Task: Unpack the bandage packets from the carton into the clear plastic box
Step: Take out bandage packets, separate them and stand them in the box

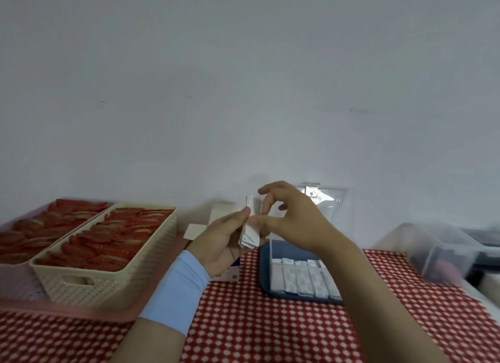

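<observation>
Both hands are on one stack of bandage packets (250, 234): left hand (221, 243) clamps it, right hand (286, 219) pinches the top edge with thumb and forefinger. Square the stack before lowering it into the clear plastic box (300, 277) just below; the opened carton (216, 219) sits behind.

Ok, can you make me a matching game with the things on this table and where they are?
Things:
1. stack of bandage packets
2. cream basket
3. clear plastic box
4. light blue wristband

Places:
A. on the dark blue tray
B. on the left forearm
C. held between the two hands, left and right
D. at the left of the table, full of red packets

Pairs: 1-C, 2-D, 3-A, 4-B
</observation>
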Demonstrator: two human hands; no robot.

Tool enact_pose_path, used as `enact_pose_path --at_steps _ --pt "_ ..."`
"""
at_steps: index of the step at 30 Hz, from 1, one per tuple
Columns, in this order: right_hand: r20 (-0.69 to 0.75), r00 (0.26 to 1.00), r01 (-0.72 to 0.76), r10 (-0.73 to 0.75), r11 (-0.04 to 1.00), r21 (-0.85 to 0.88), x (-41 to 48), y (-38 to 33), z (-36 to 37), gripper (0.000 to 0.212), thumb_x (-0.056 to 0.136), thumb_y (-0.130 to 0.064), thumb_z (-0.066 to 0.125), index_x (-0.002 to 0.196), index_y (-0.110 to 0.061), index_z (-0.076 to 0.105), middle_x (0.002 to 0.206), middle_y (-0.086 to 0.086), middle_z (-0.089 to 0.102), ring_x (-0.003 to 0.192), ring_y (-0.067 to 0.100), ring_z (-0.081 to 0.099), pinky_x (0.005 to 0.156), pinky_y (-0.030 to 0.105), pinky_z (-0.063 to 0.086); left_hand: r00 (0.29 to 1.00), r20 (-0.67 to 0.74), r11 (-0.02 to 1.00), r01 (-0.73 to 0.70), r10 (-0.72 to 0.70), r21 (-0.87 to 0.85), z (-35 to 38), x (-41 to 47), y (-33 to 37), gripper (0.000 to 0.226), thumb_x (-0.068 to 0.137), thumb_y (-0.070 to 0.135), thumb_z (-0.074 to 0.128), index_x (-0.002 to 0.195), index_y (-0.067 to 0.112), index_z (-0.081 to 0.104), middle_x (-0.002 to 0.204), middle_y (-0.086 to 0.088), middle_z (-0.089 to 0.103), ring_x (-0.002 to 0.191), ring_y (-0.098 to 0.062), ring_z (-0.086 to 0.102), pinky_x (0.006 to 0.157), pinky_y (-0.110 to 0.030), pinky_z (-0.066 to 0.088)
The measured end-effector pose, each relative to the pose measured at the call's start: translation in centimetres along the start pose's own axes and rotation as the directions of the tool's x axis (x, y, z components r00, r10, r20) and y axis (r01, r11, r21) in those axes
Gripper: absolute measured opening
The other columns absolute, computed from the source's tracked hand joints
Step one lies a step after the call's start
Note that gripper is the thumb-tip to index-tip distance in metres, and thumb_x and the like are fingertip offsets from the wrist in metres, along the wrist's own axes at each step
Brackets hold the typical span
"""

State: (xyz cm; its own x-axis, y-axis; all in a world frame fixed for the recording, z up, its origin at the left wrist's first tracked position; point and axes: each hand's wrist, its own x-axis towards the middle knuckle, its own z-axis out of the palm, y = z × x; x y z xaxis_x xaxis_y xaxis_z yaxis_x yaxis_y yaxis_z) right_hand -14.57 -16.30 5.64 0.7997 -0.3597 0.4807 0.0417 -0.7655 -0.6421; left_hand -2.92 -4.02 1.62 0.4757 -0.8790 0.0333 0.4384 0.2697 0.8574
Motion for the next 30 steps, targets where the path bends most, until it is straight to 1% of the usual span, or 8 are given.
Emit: enact_pose_path --at_steps 4,9,13,16,19,21,25,30 --pt "0.178 0.983 0.041 -0.031 0.998 -0.056 -1.8 -1.0 -1.4 0.045 0.053 -0.035 0.096 0.078 -0.021 0.061 0.123 -0.021 0.054 0.111 -0.003 0.056 0.086 0.012 0.049 1.0 0.02 0.998 -0.005 0.006 -0.057 1.9 -0.3 -1.2 0.042 0.088 0.035 0.061 0.115 0.005 0.07 0.108 -0.014 0.071 0.096 -0.023 0.071 0.075 -0.032 0.059" --pt "0.178 0.983 0.077 -0.041 0.977 -0.2 -3.1 -1.2 -2.9 0.051 0.049 -0.041 0.093 0.073 -0.027 0.051 0.093 -0.01 0.053 0.083 0.016 0.06 0.075 0.043 0.057 0.997 0.076 0.996 0.006 0.001 -0.089 5.4 -1.5 -2.2 0.036 0.091 0.032 0.052 0.111 0.007 0.069 0.099 -0.007 0.075 0.088 -0.014 0.073 0.067 -0.026 0.058" --pt "0.19 0.981 0.069 -0.032 0.979 -0.192 -4.8 -1.6 -4.6 0.052 0.052 -0.041 0.093 0.072 -0.023 0.048 0.088 -0.014 0.052 0.074 -0.001 0.054 0.066 0.028 0.052 0.995 0.097 0.998 0.017 -0.011 -0.068 7.4 -2.2 -2.5 0.041 0.091 0.036 0.053 0.114 0.007 0.069 0.104 -0.011 0.073 0.093 -0.017 0.072 0.07 -0.027 0.059" --pt "0.205 0.978 -0.025 0.039 0.997 -0.069 -5.4 -1.6 -6.3 0.037 0.07 -0.039 0.084 0.074 -0.023 0.051 0.086 -0.011 0.058 0.073 0.003 0.056 0.072 0.034 0.053 0.992 0.124 0.997 0.028 -0.019 -0.073 8.7 -2.2 -2.7 0.039 0.091 0.032 0.053 0.114 0.005 0.068 0.104 -0.012 0.073 0.089 -0.016 0.072 0.068 -0.025 0.059" --pt "0.087 0.988 -0.137 0.124 0.978 0.16 -5.2 -0.9 -8.2 0.01 0.094 -0.025 0.063 0.104 -0.022 0.061 0.104 -0.004 0.068 0.087 0.015 0.069 0.082 0.034 0.057 0.988 0.139 0.989 0.081 -0.063 -0.122 9.8 -2.1 -3.0 0.035 0.09 0.027 0.055 0.115 0.003 0.064 0.099 -0.013 0.074 0.08 -0.021 0.073 0.067 -0.029 0.061" --pt "0.069 0.983 -0.181 0.173 0.975 0.133 -5.0 -0.6 -9.7 0.027 0.099 -0.017 0.056 0.124 -0.023 0.06 0.108 -0.001 0.071 0.087 0.013 0.068 0.078 0.022 0.052 0.978 0.184 0.989 0.117 -0.099 -0.092 10.4 -2.1 -3.0 0.038 0.088 0.026 0.055 0.119 0.004 0.062 0.1 -0.01 0.075 0.076 -0.022 0.073 0.065 -0.031 0.062" --pt "0.137 0.972 -0.202 0.191 0.976 0.076 -5.4 -0.3 -12.1 0.018 0.092 -0.009 0.066 0.105 -0.014 0.077 0.086 -0.006 0.076 0.078 0.007 0.066 0.074 0.018 0.049 0.962 0.246 0.991 0.129 -0.119 -0.025 11.3 -2.2 -3.1 0.039 0.086 0.024 0.058 0.12 0.005 0.061 0.099 -0.012 0.071 0.075 -0.023 0.069 0.066 -0.033 0.061" --pt "0.129 0.969 -0.221 0.212 0.973 0.06 -5.9 0.5 -13.8 0.013 0.091 -0.009 0.068 0.098 -0.011 0.078 0.093 0.007 0.075 0.075 0.01 0.061 0.076 0.026 0.053 0.933 0.292 0.973 0.227 -0.209 -0.03 12.0 -2.1 -3.6 0.041 0.087 0.022 0.057 0.123 0.002 0.057 0.101 -0.016 0.07 0.075 -0.023 0.069 0.064 -0.033 0.061"
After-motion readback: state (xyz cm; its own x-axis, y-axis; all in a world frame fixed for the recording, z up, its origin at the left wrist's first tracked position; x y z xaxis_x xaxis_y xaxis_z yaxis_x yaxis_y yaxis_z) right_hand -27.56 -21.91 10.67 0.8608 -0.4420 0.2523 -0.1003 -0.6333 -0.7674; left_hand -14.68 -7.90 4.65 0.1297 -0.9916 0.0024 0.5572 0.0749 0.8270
